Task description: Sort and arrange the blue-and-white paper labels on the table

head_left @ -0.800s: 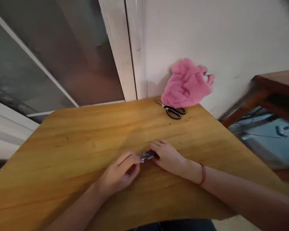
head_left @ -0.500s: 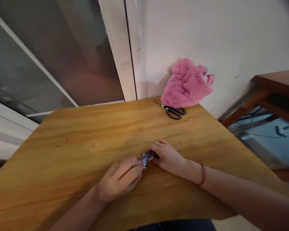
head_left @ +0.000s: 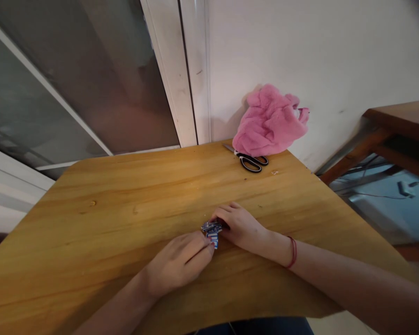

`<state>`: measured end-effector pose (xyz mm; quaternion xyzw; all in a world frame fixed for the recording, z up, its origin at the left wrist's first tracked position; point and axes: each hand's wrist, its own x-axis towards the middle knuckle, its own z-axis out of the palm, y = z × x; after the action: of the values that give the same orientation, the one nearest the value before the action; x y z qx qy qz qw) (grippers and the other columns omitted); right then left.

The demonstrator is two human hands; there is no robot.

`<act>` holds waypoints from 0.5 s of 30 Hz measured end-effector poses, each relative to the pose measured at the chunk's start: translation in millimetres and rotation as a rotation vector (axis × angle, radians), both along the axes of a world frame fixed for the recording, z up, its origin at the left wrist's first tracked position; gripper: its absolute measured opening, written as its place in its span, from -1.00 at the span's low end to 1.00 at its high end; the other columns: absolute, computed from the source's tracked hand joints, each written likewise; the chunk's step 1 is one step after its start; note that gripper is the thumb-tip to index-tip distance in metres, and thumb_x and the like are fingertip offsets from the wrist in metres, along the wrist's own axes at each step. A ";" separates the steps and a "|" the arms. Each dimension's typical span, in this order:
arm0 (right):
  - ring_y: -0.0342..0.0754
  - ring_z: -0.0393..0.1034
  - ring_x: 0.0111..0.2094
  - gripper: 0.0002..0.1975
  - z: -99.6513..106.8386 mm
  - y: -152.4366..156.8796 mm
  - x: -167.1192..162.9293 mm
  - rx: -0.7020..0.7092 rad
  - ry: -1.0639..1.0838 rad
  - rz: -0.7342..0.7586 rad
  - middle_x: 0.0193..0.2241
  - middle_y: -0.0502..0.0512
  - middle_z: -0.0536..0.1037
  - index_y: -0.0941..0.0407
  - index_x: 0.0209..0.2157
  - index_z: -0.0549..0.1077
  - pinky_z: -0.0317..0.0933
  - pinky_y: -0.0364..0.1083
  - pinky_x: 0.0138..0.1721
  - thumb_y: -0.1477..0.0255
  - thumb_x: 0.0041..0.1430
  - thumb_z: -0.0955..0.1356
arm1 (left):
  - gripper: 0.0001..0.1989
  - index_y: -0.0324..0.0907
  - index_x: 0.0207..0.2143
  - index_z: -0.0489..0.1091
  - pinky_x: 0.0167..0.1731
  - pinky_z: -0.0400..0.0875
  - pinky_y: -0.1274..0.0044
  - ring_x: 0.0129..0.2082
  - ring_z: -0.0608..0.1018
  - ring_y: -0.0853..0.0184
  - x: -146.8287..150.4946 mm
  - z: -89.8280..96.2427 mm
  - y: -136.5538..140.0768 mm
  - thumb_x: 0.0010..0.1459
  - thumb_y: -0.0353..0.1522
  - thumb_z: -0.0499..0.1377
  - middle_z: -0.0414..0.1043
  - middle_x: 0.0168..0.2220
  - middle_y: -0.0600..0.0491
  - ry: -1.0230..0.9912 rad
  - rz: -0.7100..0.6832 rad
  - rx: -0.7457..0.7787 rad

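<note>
Low over the front middle of the wooden table [head_left: 143, 186], my right hand [head_left: 242, 229] grips a small bundle of folded blue-and-white printed strips [head_left: 210, 226] between thumb and fingers. From the near side of the bundle a flat blue-and-white printed piece [head_left: 212, 238] sticks out, its lettering too small to read. My left hand [head_left: 181, 260] pinches this piece at its edge, thumb against fingers. Whether the piece is joined to the bundle I cannot tell. A red cord bracelet [head_left: 292, 251] circles my right wrist.
A pink fluffy cloth [head_left: 270, 123] is heaped at the table's back right against the wall. Partly under it lie scissors with black handles [head_left: 251, 163]. A tiny yellowish bit [head_left: 93, 203] rests at the left. Another wooden table [head_left: 401, 121] stands at the right.
My left hand has shifted slightly right and toward me, and more of the flat printed piece now shows. My right hand has stayed almost in place with the bundle.
</note>
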<state>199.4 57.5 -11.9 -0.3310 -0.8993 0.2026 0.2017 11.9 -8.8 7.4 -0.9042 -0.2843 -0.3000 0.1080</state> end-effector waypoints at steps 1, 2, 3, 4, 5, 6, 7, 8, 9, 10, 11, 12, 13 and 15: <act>-0.12 0.37 -0.29 -0.81 0.4 -0.2 0.1 -0.005 -0.001 0.002 -0.31 -0.01 0.51 0.13 -0.29 0.36 0.04 -0.13 -0.24 0.62 0.01 0.33 | -0.91 -0.20 -0.38 0.31 -0.32 0.41 0.62 -0.45 0.47 0.46 0.6 0.3 0.6 0.13 -0.53 0.08 0.42 -0.48 0.14 -0.005 0.014 0.008; -0.12 0.37 -0.29 -0.81 0.9 -0.5 0.3 -0.010 -0.003 0.004 -0.30 0.00 0.51 0.13 -0.29 0.36 0.04 -0.13 -0.24 0.62 0.01 0.33 | -0.91 -0.21 -0.37 0.31 -0.33 0.41 0.62 -0.44 0.48 0.46 0.8 0.3 1.2 0.12 -0.54 0.09 0.43 -0.47 0.13 -0.010 0.025 0.014; -0.12 0.37 -0.29 -0.81 1.4 -0.7 0.4 -0.015 -0.006 0.004 -0.30 0.00 0.50 0.13 -0.28 0.36 0.04 -0.13 -0.23 0.62 0.02 0.33 | -0.91 -0.21 -0.35 0.32 -0.34 0.41 0.61 -0.43 0.49 0.45 0.7 -0.2 1.9 0.12 -0.54 0.09 0.44 -0.45 0.12 -0.013 0.038 0.014; -0.12 0.37 -0.28 -0.81 2.0 -1.0 0.5 -0.018 -0.008 0.003 -0.30 0.00 0.50 0.13 -0.28 0.36 0.04 -0.12 -0.23 0.61 0.02 0.32 | -0.90 -0.21 -0.33 0.32 -0.35 0.41 0.61 -0.42 0.49 0.44 0.3 -1.0 2.5 0.13 -0.54 0.08 0.45 -0.43 0.10 -0.014 0.049 0.002; -0.12 0.37 -0.28 -0.81 2.5 -1.2 0.7 -0.020 -0.009 0.003 -0.30 0.00 0.50 0.13 -0.28 0.36 0.04 -0.13 -0.23 0.61 0.02 0.33 | -0.89 -0.21 -0.32 0.33 -0.36 0.41 0.62 -0.41 0.50 0.44 -0.4 -2.2 3.2 0.13 -0.54 0.07 0.46 -0.42 0.09 -0.015 0.052 -0.017; -0.12 0.37 -0.28 -0.81 2.9 -1.4 0.8 -0.021 -0.008 0.004 -0.30 0.00 0.50 0.13 -0.28 0.36 0.04 -0.13 -0.23 0.61 0.02 0.33 | -0.88 -0.21 -0.30 0.33 -0.36 0.42 0.61 -0.40 0.50 0.43 -1.2 -3.4 3.8 0.13 -0.54 0.06 0.46 -0.41 0.08 -0.017 0.050 -0.036; -0.12 0.37 -0.28 -0.81 3.0 -1.5 0.9 -0.021 -0.006 0.006 -0.30 -0.01 0.50 0.13 -0.28 0.36 0.04 -0.13 -0.23 0.61 0.02 0.33 | -0.88 -0.22 -0.29 0.34 -0.36 0.42 0.61 -0.39 0.50 0.43 -2.1 -4.5 4.3 0.13 -0.54 0.06 0.46 -0.40 0.07 -0.022 0.046 -0.053; -0.12 0.37 -0.28 -0.81 2.9 -1.5 1.0 -0.021 -0.004 0.007 -0.30 -0.01 0.50 0.13 -0.28 0.36 0.04 -0.13 -0.23 0.60 0.01 0.34 | -0.87 -0.22 -0.29 0.34 -0.35 0.43 0.61 -0.39 0.51 0.43 -2.9 -5.3 4.6 0.13 -0.54 0.06 0.46 -0.40 0.06 -0.029 0.044 -0.064; -0.12 0.37 -0.28 -0.81 2.5 -1.5 1.0 -0.019 0.000 0.008 -0.30 -0.01 0.50 0.14 -0.28 0.36 0.04 -0.13 -0.23 0.60 0.01 0.34 | -0.87 -0.22 -0.29 0.34 -0.34 0.43 0.60 -0.39 0.51 0.42 -3.4 -5.6 4.6 0.12 -0.54 0.07 0.46 -0.40 0.06 -0.039 0.040 -0.066; -0.13 0.37 -0.28 -0.80 1.9 -1.3 1.0 -0.016 0.003 0.007 -0.30 -0.01 0.50 0.14 -0.28 0.36 0.04 -0.13 -0.23 0.60 0.01 0.34 | -0.87 -0.23 -0.29 0.35 -0.34 0.43 0.60 -0.39 0.51 0.42 -3.7 -5.5 4.3 0.11 -0.55 0.08 0.47 -0.40 0.06 -0.051 0.033 -0.058; -0.13 0.36 -0.28 -0.80 1.2 -1.1 1.0 -0.013 0.002 0.007 -0.30 -0.02 0.50 0.14 -0.28 0.36 0.03 -0.13 -0.24 0.60 0.01 0.34 | -0.87 -0.23 -0.29 0.35 -0.34 0.43 0.61 -0.38 0.51 0.42 -3.7 -4.9 3.6 0.10 -0.55 0.09 0.47 -0.39 0.06 -0.066 0.027 -0.044; -0.13 0.36 -0.29 -0.81 0.5 -0.8 0.8 -0.010 0.001 0.005 -0.31 -0.02 0.50 0.14 -0.28 0.36 0.03 -0.13 -0.24 0.60 0.01 0.34 | -0.87 -0.23 -0.29 0.36 -0.33 0.43 0.60 -0.37 0.51 0.42 -3.5 -3.9 2.5 0.09 -0.55 0.10 0.47 -0.39 0.06 -0.082 0.017 -0.024; -0.13 0.36 -0.29 -0.81 0.0 -0.6 0.5 -0.008 0.000 0.001 -0.32 -0.02 0.51 0.14 -0.29 0.36 0.03 -0.13 -0.24 0.61 0.01 0.34 | -0.87 -0.24 -0.29 0.36 -0.31 0.44 0.60 -0.36 0.51 0.42 -3.1 -2.8 1.2 0.09 -0.55 0.12 0.48 -0.39 0.06 -0.098 0.002 -0.004; -0.14 0.36 -0.30 -0.82 -0.3 -0.2 -0.3 -0.009 -0.004 -0.005 -0.33 -0.03 0.51 0.13 -0.30 0.37 0.03 -0.13 -0.25 0.61 0.02 0.33 | -0.89 -0.26 -0.31 0.37 -0.26 0.43 0.59 -0.35 0.50 0.41 -2.4 -0.8 -1.4 0.07 -0.55 0.14 0.48 -0.39 0.05 -0.109 -0.027 0.023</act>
<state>199.1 57.3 -12.2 -0.3345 -0.8980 0.2053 0.1988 9.4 -10.1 6.6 -0.8888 -0.2743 -0.3536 0.0987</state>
